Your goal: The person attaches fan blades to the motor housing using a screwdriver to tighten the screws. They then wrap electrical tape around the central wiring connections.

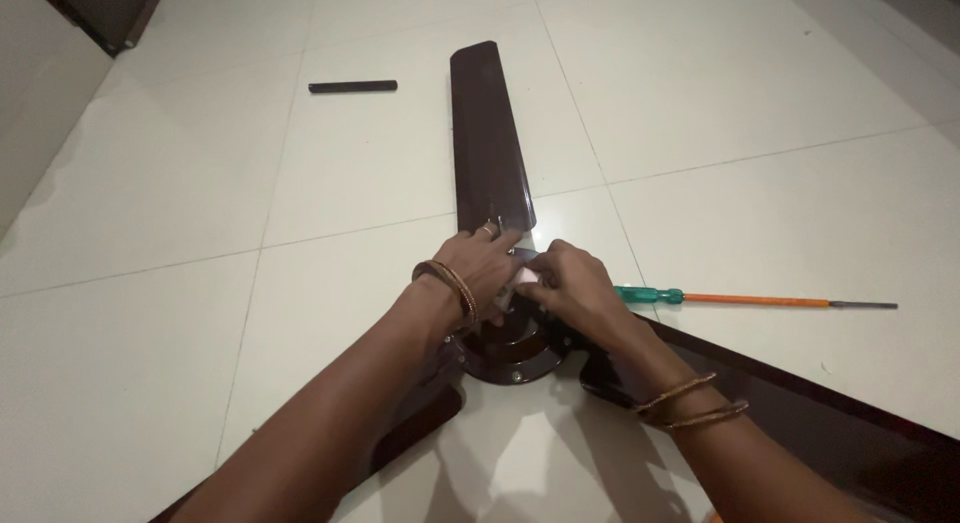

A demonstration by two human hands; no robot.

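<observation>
A dark brown ceiling fan lies on the tiled floor, its round motor hub [515,351] under my hands. One blade [487,138] points away from me; another blade [800,408] runs to the lower right. My left hand [478,268] rests on the top of the hub by the far blade's root, a ring on one finger, bangles at the wrist. My right hand [570,281] is closed over a small white piece [524,277] at the hub's centre, touching the left hand. What the fingers do beneath is hidden.
A screwdriver [750,300] with a green and orange handle lies on the floor right of the hub. A short black rod [352,86] lies at the far left. A dark door or cabinet edge [100,8] stands in the top left corner.
</observation>
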